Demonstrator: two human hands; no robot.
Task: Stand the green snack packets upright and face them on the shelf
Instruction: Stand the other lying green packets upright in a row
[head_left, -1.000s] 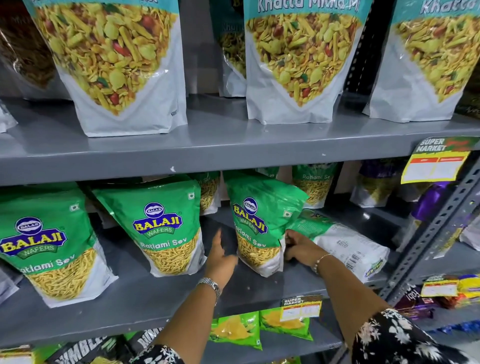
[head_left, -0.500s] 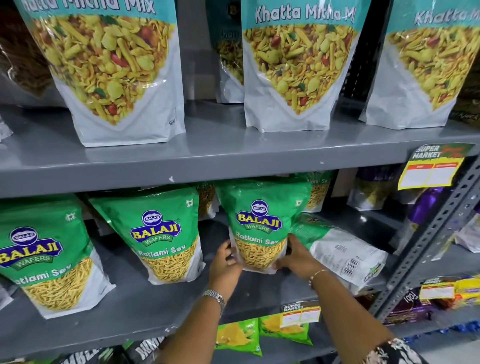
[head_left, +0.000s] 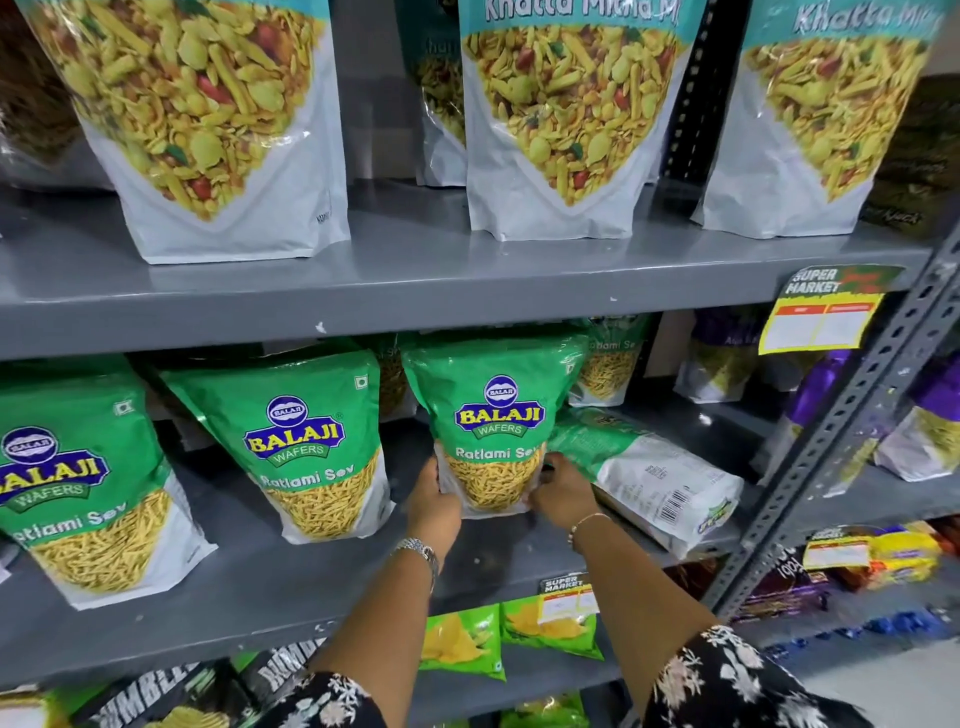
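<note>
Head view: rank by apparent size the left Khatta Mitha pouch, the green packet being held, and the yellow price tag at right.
1. Left Khatta Mitha pouch, largest though cropped at the top.
2. Held green packet.
3. Yellow price tag, smallest.

Three packets standing in a row on the shelf (head_left: 311, 587): left packet (head_left: 78, 483), middle packet (head_left: 306, 441), right packet (head_left: 493, 431). Fallen packet (head_left: 649, 478) lying flat just right of it. More packets sitting behind.
</note>
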